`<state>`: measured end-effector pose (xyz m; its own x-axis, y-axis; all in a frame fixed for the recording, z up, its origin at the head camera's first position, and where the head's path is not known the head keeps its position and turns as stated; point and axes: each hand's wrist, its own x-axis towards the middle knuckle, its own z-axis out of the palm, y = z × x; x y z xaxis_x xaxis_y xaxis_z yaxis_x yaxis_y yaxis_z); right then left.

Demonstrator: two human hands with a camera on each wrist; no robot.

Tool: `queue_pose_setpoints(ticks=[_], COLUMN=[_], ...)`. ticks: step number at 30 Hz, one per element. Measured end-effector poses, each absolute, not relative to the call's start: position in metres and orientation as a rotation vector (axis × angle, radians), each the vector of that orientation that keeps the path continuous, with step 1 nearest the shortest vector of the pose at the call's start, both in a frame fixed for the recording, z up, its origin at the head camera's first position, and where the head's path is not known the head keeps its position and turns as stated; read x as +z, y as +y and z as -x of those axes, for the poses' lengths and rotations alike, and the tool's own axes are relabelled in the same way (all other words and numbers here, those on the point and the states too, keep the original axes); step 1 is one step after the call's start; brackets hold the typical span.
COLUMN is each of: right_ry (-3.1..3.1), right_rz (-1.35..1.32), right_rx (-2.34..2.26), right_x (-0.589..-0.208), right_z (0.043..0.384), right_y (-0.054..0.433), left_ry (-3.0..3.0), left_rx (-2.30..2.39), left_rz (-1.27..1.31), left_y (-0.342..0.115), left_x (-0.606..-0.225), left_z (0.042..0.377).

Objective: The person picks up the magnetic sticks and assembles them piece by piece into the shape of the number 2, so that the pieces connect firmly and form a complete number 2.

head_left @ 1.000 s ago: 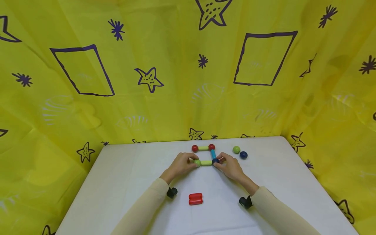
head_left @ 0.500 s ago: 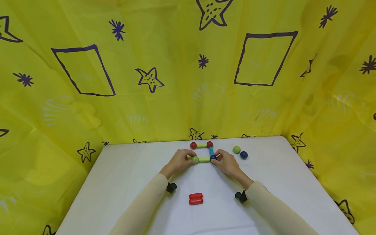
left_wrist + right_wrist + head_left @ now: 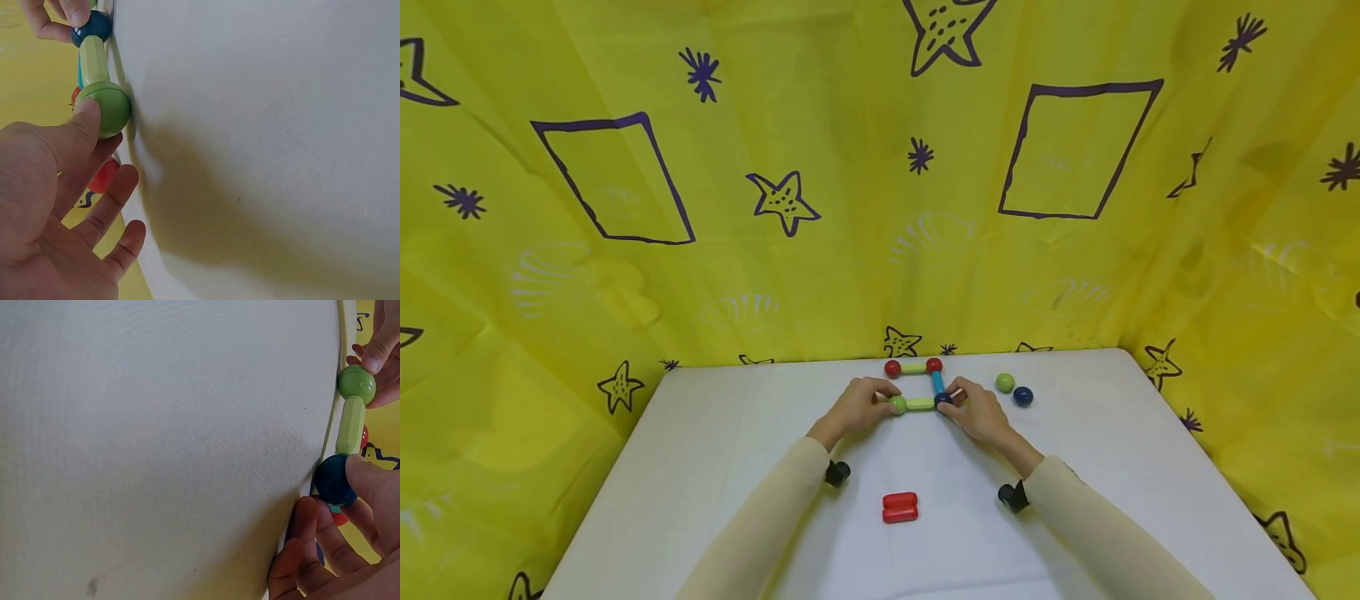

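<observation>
A chain of balls and rods lies near the table's back edge, forming three sides of a square. My left hand [image 3: 860,406] pinches its green ball [image 3: 111,109] between thumb and fingers. At the other end of a light green rod [image 3: 921,404], my right hand [image 3: 982,412] pinches the dark blue ball [image 3: 335,480]. From that ball a blue rod [image 3: 937,382] runs back to a red ball [image 3: 934,365]. A second light green rod [image 3: 913,368] joins it to another red ball [image 3: 892,369] at the back left.
Two red rods [image 3: 900,507] lie side by side on the white table [image 3: 715,483] in front, between the forearms. A loose green ball [image 3: 1005,382] and a loose dark blue ball [image 3: 1023,397] sit to the right. A yellow patterned curtain [image 3: 850,275] surrounds the table.
Both hands have shifted the chain of balls and rods slightly back and to the left, mostly in the first half second. The loose balls and the red rods have stayed put.
</observation>
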<state>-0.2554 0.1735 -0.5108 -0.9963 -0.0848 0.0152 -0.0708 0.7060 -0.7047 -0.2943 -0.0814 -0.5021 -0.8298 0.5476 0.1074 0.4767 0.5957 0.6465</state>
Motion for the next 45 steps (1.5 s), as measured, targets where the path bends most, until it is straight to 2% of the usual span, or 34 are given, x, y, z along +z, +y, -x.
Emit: queue_pose_setpoints(ticks=[11,20,31,45], right_ry=[2.858,2.858,2.695,2.383], right_rz=[0.171,0.297,0.796,1.032], right_rx=[-1.164,-0.952,-0.919,-0.903], right_x=[-0.506,-0.484,-0.461,-0.451], right_z=[0.257,0.252,0.235,0.214], right_y=[0.176,0.183,0.182,0.152], left_ry=[2.715,2.716,2.711,2.71], left_rx=[1.05,1.045,1.065,1.054], left_rz=[-0.854,-0.837,-0.846,-0.813], left_y=[-0.081,-0.082,-0.083,-0.081], left_x=[-0.503,-0.502,-0.502,-0.501], left_z=[0.296,0.297,0.297,0.295])
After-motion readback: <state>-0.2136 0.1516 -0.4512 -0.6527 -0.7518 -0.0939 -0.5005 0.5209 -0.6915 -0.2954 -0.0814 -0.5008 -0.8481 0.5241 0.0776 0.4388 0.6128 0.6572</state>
